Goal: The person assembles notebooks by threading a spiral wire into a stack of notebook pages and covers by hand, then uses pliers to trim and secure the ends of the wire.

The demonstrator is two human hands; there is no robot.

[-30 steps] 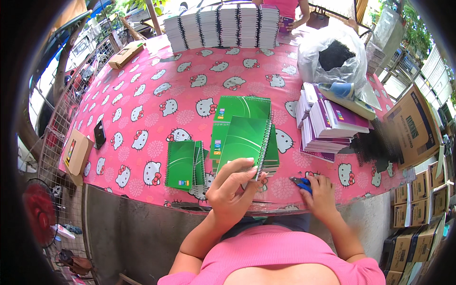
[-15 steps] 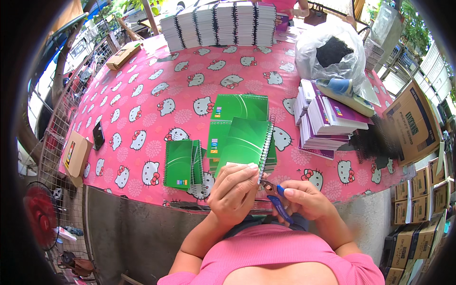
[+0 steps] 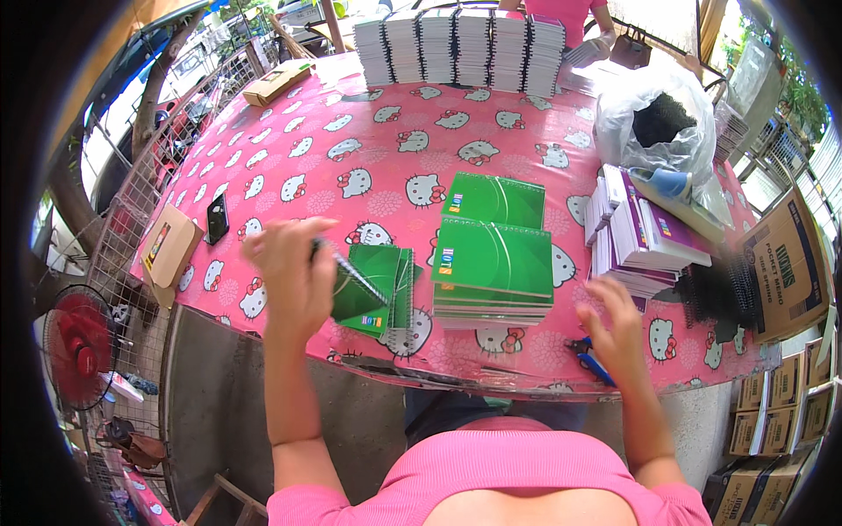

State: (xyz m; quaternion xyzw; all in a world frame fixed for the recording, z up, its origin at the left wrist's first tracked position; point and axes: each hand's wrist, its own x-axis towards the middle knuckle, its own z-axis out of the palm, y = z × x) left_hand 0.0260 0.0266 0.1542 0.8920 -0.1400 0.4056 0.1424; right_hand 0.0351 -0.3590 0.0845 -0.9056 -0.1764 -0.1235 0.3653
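Note:
My left hand [image 3: 294,276] is closed on the edge of a green spiral notebook [image 3: 353,294]. It tilts that notebook over the small green notebook pile [image 3: 401,285] at the left. In the middle, a taller stack of green spiral notebooks [image 3: 493,263] stands close to the table's near edge, with more green notebooks [image 3: 495,200] just behind. My right hand [image 3: 617,329] has its fingers apart and holds nothing. Blue-handled pliers [image 3: 593,361] lie on the table just beside it.
Purple notebooks [image 3: 649,232] are piled on the right, near a clear bag [image 3: 658,123] of black coils and a cardboard box [image 3: 785,267]. Tall notebook stacks [image 3: 456,53] line the far edge, where another person [image 3: 570,22] is. A phone [image 3: 217,219] lies left.
The green notebook has gone from in front of me to the left pile in my left hand. My right hand has let go of the pliers on the table. The view has shifted.

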